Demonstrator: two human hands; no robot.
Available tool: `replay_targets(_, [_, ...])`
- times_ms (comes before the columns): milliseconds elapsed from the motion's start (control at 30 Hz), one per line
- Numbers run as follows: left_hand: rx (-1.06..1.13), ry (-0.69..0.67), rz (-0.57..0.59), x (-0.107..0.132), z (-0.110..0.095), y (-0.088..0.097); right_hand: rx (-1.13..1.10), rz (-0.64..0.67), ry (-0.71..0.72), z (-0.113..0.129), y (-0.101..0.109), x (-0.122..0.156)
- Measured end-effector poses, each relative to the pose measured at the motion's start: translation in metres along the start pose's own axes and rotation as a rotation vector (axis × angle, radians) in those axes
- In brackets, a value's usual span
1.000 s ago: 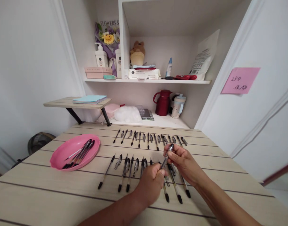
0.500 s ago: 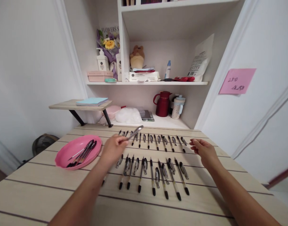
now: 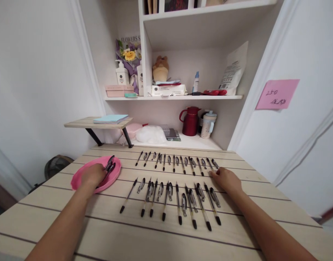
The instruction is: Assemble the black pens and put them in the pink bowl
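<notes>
My left hand (image 3: 94, 174) reaches into the pink bowl (image 3: 116, 174), its fingers curled on a black pen (image 3: 109, 166) among others there; its fingertips are partly hidden. At the right end of the back row, my right hand (image 3: 226, 178) has thumb and fingers closed at the lower end of a pen (image 3: 209, 163). Slim black-ended pens lie in two rows on the desk, with short dark clip-ended caps (image 3: 214, 163) beside them. In the front row, a pen (image 3: 128, 195) at the far left lies slanted.
Behind the rows stand a red jug (image 3: 190, 121) and a pale tumbler (image 3: 208, 125). A small raised shelf (image 3: 82, 122) bearing blue paper (image 3: 110, 118) stands behind the bowl. A white plastic bag (image 3: 151, 134) lies beneath the cabinet shelf (image 3: 172, 97).
My left hand has moved left and down from above the back row into the bowl, carrying a dark slim piece. My right hand has come inward and down onto the end pen.
</notes>
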State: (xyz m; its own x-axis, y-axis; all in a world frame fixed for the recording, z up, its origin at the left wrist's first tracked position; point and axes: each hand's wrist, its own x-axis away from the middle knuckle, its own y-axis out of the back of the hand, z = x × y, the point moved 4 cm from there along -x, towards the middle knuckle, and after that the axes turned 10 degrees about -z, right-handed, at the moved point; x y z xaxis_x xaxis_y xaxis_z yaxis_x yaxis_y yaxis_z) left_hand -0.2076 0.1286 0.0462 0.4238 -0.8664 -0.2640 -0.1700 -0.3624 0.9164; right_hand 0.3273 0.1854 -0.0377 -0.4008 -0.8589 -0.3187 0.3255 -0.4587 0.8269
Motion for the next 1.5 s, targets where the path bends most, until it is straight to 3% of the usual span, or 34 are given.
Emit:
replay_targets(133, [-0.095,0.090,0.044,-0.002,0.004,-0.004,0.134,0.045,0.050,-0.001,-0.003,0.001])
replay_targets(333, [-0.074,0.160,-0.026,0.007,0.013,0.002,0.150,0.072,0.091,-0.021,-0.008,-0.011])
replay_targets(433, [0.064,0.113,-0.057,0.012,-0.002,0.011,0.081,-0.006,0.079,-0.011,0.006,-0.010])
replay_targets(533, [0.297,-0.018,-0.044,0.027,-0.048,0.012,-0.141,-0.061,0.085,0.026,0.029,0.008])
replay_targets(633, [0.603,-0.132,0.128,0.065,-0.116,-0.004,-0.458,-0.014,0.197,0.080,0.048,0.046])
replay_targets(700, [1.237,-0.024,0.554,0.102,-0.163,-0.026,-0.574,0.080,0.301,0.113,0.052,0.077])
replay_targets(733, [1.440,0.061,0.711,0.119,-0.182,-0.036,-0.607,0.112,0.353,0.126,0.052,0.091])
replay_targets(767, [1.574,0.140,0.810,0.134,-0.197,-0.044,-0.622,0.136,0.390,0.135,0.052,0.103])
replay_targets(833, [1.721,0.266,0.837,0.151,-0.212,-0.057,-0.621,0.206,0.466,0.143,0.049,0.117])
replay_targets(900, [1.763,0.375,0.817,0.157,-0.215,-0.065,-0.583,0.281,0.509,0.136,0.044,0.111])
replay_targets(967, [1.744,0.445,0.838,0.158,-0.211,-0.070,-0.486,0.279,0.471,0.115,0.040,0.082])
replay_targets(1100, [1.643,0.472,0.865,0.156,-0.200,-0.074,-0.041,0.001,0.116,0.041,0.035,-0.003])
replay_targets(1200, [1.572,0.438,0.878,0.158,-0.198,-0.078,0.057,-0.055,-0.023,0.005,0.024,-0.040])
replay_targets(1367, [1.478,0.318,0.876,0.164,-0.201,-0.086,0.065,-0.056,-0.064,-0.002,-0.004,-0.047])
replay_targets(1500, [1.426,0.254,0.865,0.166,-0.202,-0.087,0.020,-0.071,-0.088,-0.001,-0.011,-0.044])
